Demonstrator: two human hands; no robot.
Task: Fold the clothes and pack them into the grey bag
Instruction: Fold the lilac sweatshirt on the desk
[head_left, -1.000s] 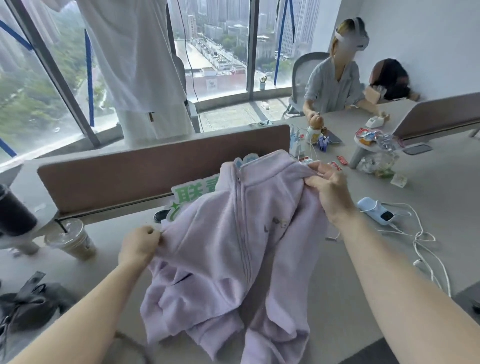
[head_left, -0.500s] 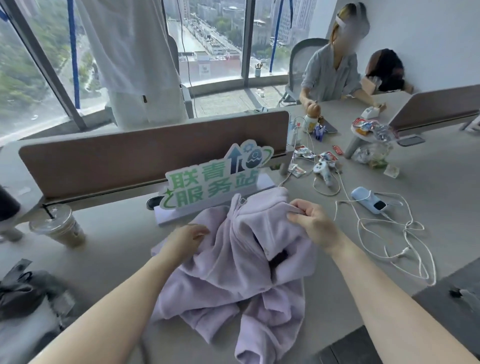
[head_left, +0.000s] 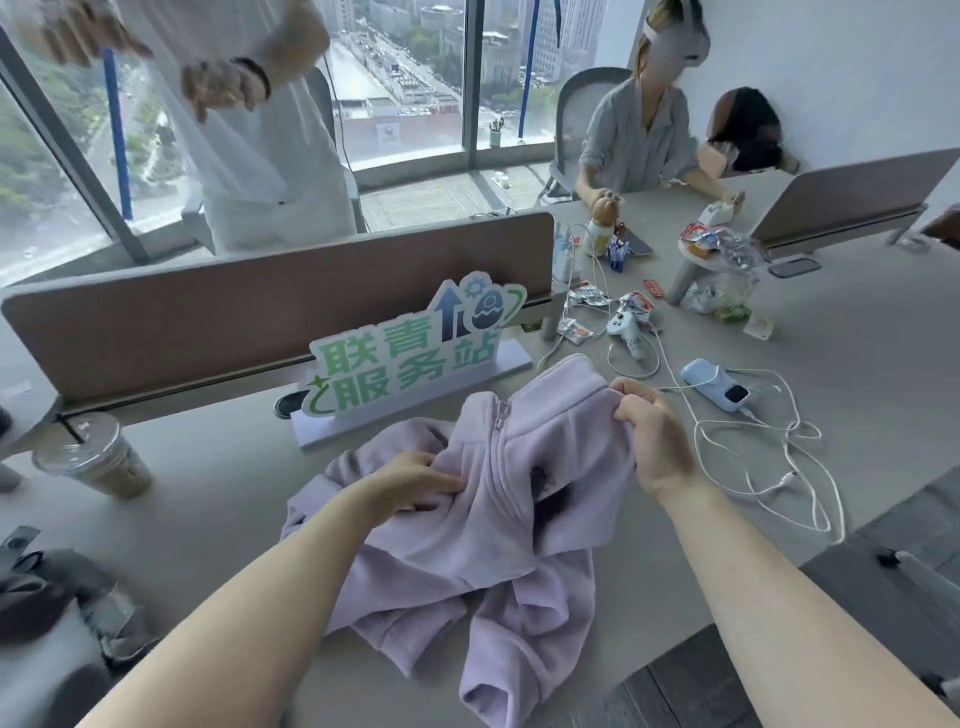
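Spreading: the lilac jacket (head_left: 498, 499) lies rumpled on the grey desk (head_left: 208, 493), zip up, apparently so it can be squared off before any fold.
Right hand: the right hand (head_left: 649, 436) is clenched round the fabric just below the collar, likely to pin that end in place.
Left hand: the left hand (head_left: 415, 483) lies on the cloth left of the zip, fingers mostly straight and pressing, probably smoothing it out.
Sleeves: they trail toward the near edge, unfolded.
Bag: the grey bag (head_left: 57, 603) sits slumped at the far left, well apart from the jacket.
Change: a second ago both hands held the jacket up in the air; now it is down on the desk, and the green sign (head_left: 410, 358) behind it is uncovered.
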